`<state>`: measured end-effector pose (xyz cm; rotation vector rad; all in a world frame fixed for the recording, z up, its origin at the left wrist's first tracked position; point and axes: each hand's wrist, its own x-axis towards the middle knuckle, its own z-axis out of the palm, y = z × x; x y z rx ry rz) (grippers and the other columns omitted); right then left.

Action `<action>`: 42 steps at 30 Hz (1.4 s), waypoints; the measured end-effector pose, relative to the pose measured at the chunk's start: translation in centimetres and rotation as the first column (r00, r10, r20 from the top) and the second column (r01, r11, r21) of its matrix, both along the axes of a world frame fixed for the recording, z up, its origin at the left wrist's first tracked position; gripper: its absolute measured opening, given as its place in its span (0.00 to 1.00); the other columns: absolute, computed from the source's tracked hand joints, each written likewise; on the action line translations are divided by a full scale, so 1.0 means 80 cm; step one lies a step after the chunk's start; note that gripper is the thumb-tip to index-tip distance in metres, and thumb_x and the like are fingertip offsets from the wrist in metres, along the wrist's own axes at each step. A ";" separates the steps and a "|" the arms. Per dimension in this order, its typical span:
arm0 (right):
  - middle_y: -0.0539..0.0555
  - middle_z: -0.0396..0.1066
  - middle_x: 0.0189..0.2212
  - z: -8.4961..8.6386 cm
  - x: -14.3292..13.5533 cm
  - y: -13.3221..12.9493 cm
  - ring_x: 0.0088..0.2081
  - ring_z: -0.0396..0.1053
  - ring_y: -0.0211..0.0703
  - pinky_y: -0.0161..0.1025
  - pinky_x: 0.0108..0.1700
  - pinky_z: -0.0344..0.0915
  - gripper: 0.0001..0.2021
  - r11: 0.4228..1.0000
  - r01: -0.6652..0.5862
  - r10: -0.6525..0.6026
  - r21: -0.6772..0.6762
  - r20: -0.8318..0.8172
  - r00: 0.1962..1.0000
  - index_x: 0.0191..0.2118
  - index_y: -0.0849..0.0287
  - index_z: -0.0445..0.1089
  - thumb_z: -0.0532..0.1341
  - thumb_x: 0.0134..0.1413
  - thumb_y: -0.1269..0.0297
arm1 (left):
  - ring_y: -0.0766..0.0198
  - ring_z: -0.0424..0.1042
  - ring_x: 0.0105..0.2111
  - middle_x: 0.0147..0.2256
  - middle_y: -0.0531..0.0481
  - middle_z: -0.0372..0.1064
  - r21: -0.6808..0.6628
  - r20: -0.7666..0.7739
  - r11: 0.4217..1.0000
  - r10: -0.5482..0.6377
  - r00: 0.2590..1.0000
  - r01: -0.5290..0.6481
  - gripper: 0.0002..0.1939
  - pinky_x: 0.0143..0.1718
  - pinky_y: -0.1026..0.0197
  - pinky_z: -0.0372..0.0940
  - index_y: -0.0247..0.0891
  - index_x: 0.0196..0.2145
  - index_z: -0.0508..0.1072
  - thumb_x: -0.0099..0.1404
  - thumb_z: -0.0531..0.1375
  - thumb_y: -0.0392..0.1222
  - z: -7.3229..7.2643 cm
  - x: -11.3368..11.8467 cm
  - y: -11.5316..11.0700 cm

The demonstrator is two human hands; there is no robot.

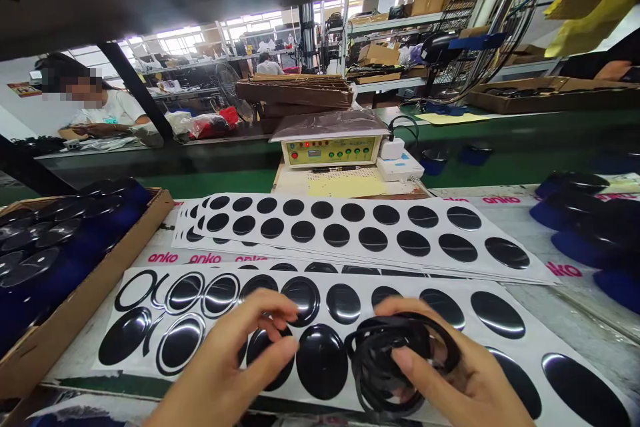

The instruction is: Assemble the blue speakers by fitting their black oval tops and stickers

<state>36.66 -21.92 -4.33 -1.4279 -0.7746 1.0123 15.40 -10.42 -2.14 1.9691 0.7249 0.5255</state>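
Right hand [467,363]: yours, clamped on a bundle of black rings [369,367], thumb across the face and fingers behind, just above the near sticker sheet. Rings: thin, loosely tangled; likely light, limp and springy, perhaps tacky. Best held as you have it, pinched across several loops, since a single loop would probably stretch or trail.

Left hand [233,357]: yours, thumb and fingers apart, nothing seen between them, over the same sheet.

Near sticker sheet [537,340]: white backing, two rows of glossy black discs, some at left ringed with white gaps. Probably thin and bendable; take its bare edges, as gloss may mark. Disc edges suit your fingertips.

Sheet stack [393,233]: fanned, beyond the near sheet.

Carton [97,297]: at your left, holding dark-blue, black-topped pieces [43,297].

Control box [330,152]: green-fronted, behind the stack.

Co-worker [113,110]: seated, far left, white sleeve.
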 end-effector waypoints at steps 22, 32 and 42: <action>0.49 0.68 0.32 -0.012 -0.004 0.023 0.26 0.60 0.37 0.29 0.19 0.57 0.22 0.983 0.146 -0.171 -0.113 -0.265 0.949 0.46 0.53 0.65 0.58 0.39 0.66 | 0.61 0.59 0.43 0.43 0.53 0.60 0.107 -0.421 0.945 -0.239 0.875 0.310 0.15 0.45 0.59 0.58 0.41 0.37 0.62 0.58 0.64 0.30 -0.023 0.051 0.012; 0.47 0.68 0.30 -0.010 0.001 0.019 0.24 0.59 0.36 0.29 0.19 0.57 0.20 0.979 0.131 -0.164 -0.154 -0.231 0.959 0.44 0.51 0.65 0.58 0.39 0.63 | 0.70 0.63 0.29 0.37 0.52 0.60 0.417 0.114 0.902 0.071 0.991 -0.112 0.14 0.30 0.67 0.61 0.41 0.27 0.52 0.65 0.49 0.26 -0.024 0.003 0.046; 0.47 0.66 0.25 -0.010 -0.037 0.043 0.25 0.60 0.38 0.34 0.28 0.57 0.16 0.993 -0.103 0.108 -0.048 0.100 0.989 0.37 0.55 0.70 0.51 0.41 0.68 | 0.60 0.66 0.39 0.38 0.50 0.67 0.276 -0.657 0.721 -0.342 0.672 0.636 0.17 0.36 0.62 0.63 0.41 0.42 0.65 0.56 0.58 0.27 0.009 0.082 0.101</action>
